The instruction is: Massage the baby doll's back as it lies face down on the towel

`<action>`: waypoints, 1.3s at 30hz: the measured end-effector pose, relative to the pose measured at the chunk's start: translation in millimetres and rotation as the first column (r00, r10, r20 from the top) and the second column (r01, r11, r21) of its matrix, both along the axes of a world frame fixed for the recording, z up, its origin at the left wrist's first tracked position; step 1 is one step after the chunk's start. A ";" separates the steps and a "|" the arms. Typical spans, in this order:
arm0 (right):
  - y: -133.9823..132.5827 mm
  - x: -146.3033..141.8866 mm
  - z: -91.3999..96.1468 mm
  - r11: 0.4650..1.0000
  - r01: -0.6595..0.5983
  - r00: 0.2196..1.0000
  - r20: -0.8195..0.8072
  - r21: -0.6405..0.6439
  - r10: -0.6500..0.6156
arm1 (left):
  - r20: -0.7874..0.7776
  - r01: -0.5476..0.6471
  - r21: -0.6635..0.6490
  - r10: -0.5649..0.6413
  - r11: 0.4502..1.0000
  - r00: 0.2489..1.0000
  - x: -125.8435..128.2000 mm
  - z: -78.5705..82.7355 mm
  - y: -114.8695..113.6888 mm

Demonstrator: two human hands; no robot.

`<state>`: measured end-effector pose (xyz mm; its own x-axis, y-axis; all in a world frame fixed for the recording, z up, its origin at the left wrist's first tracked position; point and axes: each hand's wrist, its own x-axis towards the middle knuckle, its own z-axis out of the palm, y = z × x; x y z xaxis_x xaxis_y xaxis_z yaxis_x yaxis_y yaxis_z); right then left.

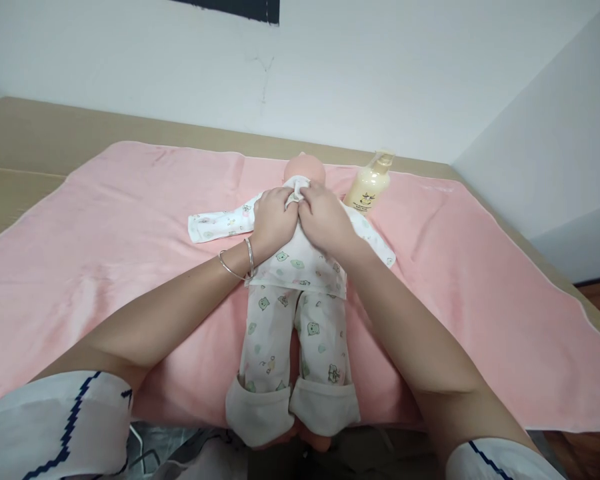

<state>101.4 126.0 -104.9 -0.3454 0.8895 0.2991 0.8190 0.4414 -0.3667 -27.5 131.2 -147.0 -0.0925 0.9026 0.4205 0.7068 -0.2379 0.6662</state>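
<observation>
While both hands' fingers pinch doll collar [296, 190] | pink towel [130, 220] on tan table [25, 133] | white walls [380, 67]

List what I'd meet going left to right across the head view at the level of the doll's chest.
Pink towel → doll's outstretched sleeve → left hand → right hand, both hands pinching the doll's collar → lotion bottle, standing just beyond the doll's shoulder.
</observation>
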 end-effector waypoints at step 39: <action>-12.5 -4.7 3.3 1.000 -0.015 0.993 0.118 0.002 0.015 | 0.096 0.046 0.000 -0.046 0.999 0.994 -2.2 -3.2 0.7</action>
<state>96.6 113.5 -101.7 -0.3916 0.8833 0.2578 0.8500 0.4546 -0.2663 -29.6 132.0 -150.2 -0.0903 0.9077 0.4098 0.6279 -0.2675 0.7309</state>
